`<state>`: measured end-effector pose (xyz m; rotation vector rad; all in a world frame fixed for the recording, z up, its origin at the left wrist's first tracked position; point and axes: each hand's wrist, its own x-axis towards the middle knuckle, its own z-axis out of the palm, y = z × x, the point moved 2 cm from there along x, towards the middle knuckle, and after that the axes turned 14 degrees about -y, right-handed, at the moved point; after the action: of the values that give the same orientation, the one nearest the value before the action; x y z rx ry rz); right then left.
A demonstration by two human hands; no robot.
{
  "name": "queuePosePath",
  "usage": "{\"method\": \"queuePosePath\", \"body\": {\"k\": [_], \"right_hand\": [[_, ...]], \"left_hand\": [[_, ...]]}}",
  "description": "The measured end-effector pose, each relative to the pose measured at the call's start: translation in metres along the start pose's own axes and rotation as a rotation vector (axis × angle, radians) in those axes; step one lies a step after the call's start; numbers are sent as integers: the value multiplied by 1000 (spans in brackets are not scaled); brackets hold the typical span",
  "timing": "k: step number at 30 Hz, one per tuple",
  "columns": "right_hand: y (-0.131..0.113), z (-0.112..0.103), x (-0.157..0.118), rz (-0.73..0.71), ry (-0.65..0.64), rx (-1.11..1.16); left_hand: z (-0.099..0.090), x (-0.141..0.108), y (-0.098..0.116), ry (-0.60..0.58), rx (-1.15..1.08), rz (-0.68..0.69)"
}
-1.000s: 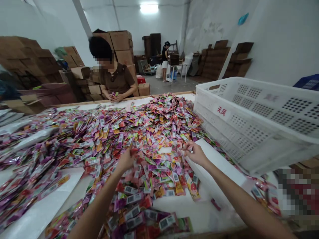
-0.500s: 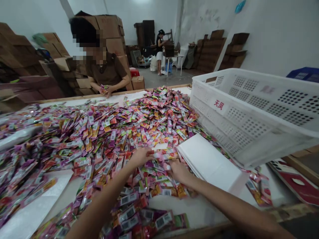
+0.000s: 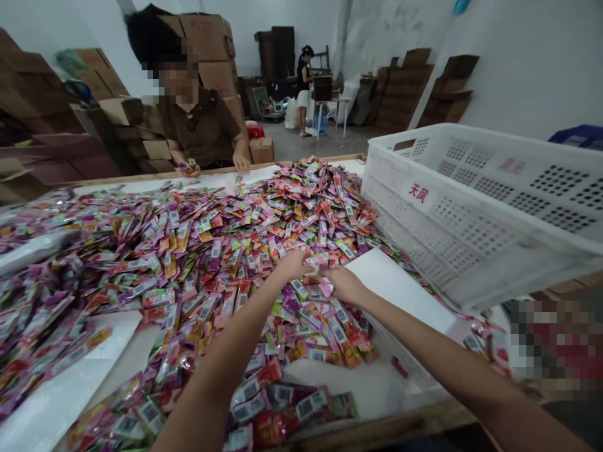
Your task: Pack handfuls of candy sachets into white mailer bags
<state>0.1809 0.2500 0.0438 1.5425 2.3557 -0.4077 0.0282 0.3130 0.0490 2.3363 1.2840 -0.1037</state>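
Small glossy printed packets (image 3: 235, 251), pink, purple, red and green with barcodes, lie heaped across the table. My left hand (image 3: 294, 265) is over the middle of the heap, fingers curled in on a few packets. Just to its right is my right hand (image 3: 348, 285), closed around packets at its fingertips. Pale, shiny packets (image 3: 316, 263) show between the two hands, partly hidden and blurred. A stack of white bags or sheets (image 3: 400, 292) lies under and beside my right forearm.
A white perforated plastic crate (image 3: 424, 201) stands tilted at the right. Another white sheet (image 3: 89, 376) lies at the front left, a clear plastic bag (image 3: 38, 248) behind it. Across the table a person (image 3: 198, 132) handles packets; another person (image 3: 304, 88) stands far back. Cardboard boxes (image 3: 207, 50) are stacked behind.
Both my hands have moved away from me, further over the heap. More packets now lie in front of the white stack. The person opposite has drawn their hands apart.
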Motion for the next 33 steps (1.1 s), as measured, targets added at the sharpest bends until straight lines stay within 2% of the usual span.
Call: {"method": "queuePosePath", "body": {"k": [3, 5, 7, 10, 13, 15, 18, 20, 22, 26, 30, 33], "right_hand": [[-17, 7, 12, -5, -50, -48], [-18, 7, 10, -42, -27, -37], [-10, 3, 2, -69, 40, -5], [13, -11, -11, -21, 222, 195], [27, -22, -15, 29, 324, 387], [24, -25, -9, 49, 301, 374], [3, -20, 9, 161, 91, 289], [-13, -14, 21, 228, -49, 251], [-25, -9, 31, 252, -92, 229], [-26, -11, 38, 214, -78, 206], [-9, -26, 29, 209, 37, 205], [-4, -34, 17, 180, 121, 177]], "left_hand": [[25, 25, 8, -83, 10, 27], [29, 28, 3, -81, 4, 33], [22, 22, -7, -30, -11, 11], [-1, 11, -21, 51, -37, -50], [-21, 5, -28, 19, -36, -39], [-23, 4, -27, -52, -12, 13], [-13, 5, -23, -164, 30, 60], [-2, 5, -24, -207, 63, 35], [6, 4, -30, -211, 105, -18], [7, -2, -45, -145, 165, -95], [-11, -10, -56, -11, 168, -107], [-22, -14, -58, -21, 147, -82]]}}
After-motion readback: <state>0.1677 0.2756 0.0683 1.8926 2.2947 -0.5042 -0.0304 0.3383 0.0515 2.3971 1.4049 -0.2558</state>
